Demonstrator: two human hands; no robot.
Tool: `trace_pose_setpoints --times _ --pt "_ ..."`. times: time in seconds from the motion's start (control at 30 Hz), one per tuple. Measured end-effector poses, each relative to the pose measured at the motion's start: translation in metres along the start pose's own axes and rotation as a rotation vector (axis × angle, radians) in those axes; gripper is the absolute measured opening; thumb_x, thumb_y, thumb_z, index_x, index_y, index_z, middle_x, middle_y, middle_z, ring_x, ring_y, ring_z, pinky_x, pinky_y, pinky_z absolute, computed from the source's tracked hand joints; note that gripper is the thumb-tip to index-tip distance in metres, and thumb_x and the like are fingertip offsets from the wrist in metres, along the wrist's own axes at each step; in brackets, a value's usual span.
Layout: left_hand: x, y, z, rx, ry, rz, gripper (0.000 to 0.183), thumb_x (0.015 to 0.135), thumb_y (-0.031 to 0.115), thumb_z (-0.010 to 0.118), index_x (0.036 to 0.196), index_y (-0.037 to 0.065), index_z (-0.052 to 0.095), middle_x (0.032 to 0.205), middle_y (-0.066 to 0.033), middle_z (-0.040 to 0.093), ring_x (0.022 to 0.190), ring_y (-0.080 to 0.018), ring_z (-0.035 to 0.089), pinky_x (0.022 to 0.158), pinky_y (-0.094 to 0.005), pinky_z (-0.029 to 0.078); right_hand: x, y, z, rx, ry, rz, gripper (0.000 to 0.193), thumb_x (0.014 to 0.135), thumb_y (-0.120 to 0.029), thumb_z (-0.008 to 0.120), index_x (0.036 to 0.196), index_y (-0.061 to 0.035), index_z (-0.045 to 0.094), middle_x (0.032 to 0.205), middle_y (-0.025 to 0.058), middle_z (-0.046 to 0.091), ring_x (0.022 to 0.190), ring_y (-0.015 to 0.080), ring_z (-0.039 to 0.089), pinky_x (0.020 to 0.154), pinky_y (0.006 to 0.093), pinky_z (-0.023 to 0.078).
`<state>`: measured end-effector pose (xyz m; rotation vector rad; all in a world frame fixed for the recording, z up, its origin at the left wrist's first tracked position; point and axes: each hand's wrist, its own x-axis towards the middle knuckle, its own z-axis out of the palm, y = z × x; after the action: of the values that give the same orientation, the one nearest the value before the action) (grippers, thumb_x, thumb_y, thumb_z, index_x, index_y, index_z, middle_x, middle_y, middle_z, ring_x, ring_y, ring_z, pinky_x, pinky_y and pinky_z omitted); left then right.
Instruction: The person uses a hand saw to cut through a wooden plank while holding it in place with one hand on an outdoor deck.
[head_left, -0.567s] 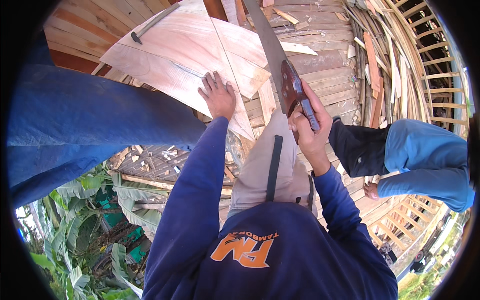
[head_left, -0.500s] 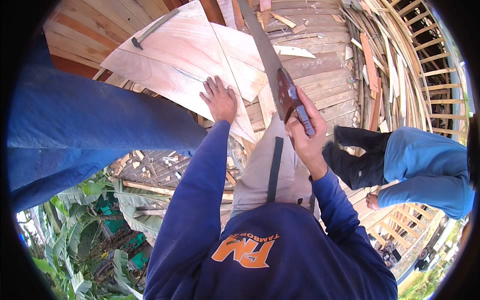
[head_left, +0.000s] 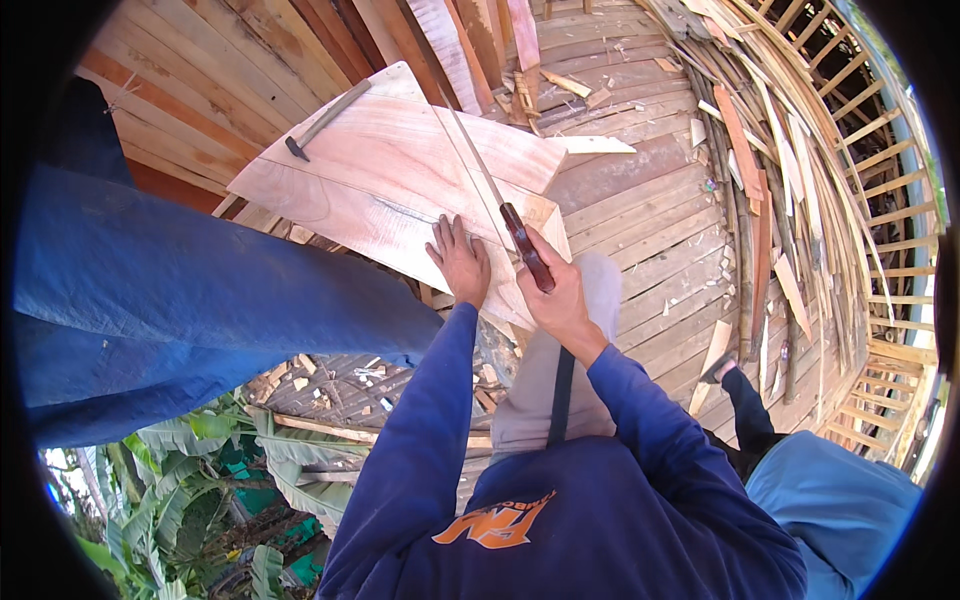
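My left hand (head_left: pixel 462 264) lies flat with fingers spread on a pale pinkish wooden board (head_left: pixel 350 165), near its lower edge. In my right hand (head_left: pixel 562 300) is the dark brown handle of a handsaw (head_left: pixel 526 248). The saw's narrow-looking blade is seen nearly edge-on and points away from me over the boards, along the line between the board under my hand and another pale board (head_left: pixel 505 145). Whether its teeth touch the wood I cannot tell. A hammer (head_left: pixel 328 120) rests on the far left part of the board.
Large blue fabric (head_left: pixel 200 260) stretches in from the left. Slats and offcuts (head_left: pixel 770 190) are heaped along the right, beside a wooden railing (head_left: pixel 875 170). A person in blue (head_left: pixel 830 500) is at the lower right. Banana leaves (head_left: pixel 190 480) show at the lower left; planks (head_left: pixel 190 70) lie at the upper left.
My right hand has brought the saw down and left, from raised beside the boards to over them. My left hand stays on the board. The person at right has shifted lower in view.
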<state>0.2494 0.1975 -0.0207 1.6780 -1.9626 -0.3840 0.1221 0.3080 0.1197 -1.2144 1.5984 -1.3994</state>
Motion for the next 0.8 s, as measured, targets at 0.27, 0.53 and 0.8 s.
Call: trace_pose_setpoints --times 0.27,0.53,0.8 --pt "-0.012 0.060 -0.075 -0.788 -0.016 0.062 0.045 0.102 0.022 0.047 0.140 -0.002 0.046 0.146 -0.0221 0.046 0.140 -0.0370 0.039 0.116 -0.0425 0.029 0.012 0.006 0.014 -0.009 -0.065 0.072 0.056 0.087 -0.004 0.062 0.141 0.0010 0.049 0.081 0.0057 0.063 0.070 0.0063 0.054 0.062 0.0237 0.046" --pt "-0.001 0.085 -0.104 -0.539 -0.378 0.543 0.057 0.088 0.034 0.064 0.135 0.004 0.054 0.146 -0.0180 0.047 0.145 -0.0393 0.031 0.120 -0.0524 0.018 0.010 0.041 0.015 0.158 -0.189 -0.136 0.068 0.086 -0.007 0.062 0.148 -0.0010 0.034 0.099 0.0260 0.067 0.085 0.0327 0.071 0.073 0.0404 0.053" --pt "0.025 0.086 -0.095 -0.380 -0.588 0.754 0.048 0.076 0.040 0.074 0.111 0.008 0.069 0.124 -0.0131 0.060 0.137 -0.0351 0.041 0.118 -0.0583 0.017 0.008 0.050 0.016 0.042 -0.069 -0.011 0.026 0.081 -0.009 0.069 0.102 0.0030 0.060 0.081 0.0207 0.066 0.070 0.0323 0.067 0.064 0.0369 0.051"
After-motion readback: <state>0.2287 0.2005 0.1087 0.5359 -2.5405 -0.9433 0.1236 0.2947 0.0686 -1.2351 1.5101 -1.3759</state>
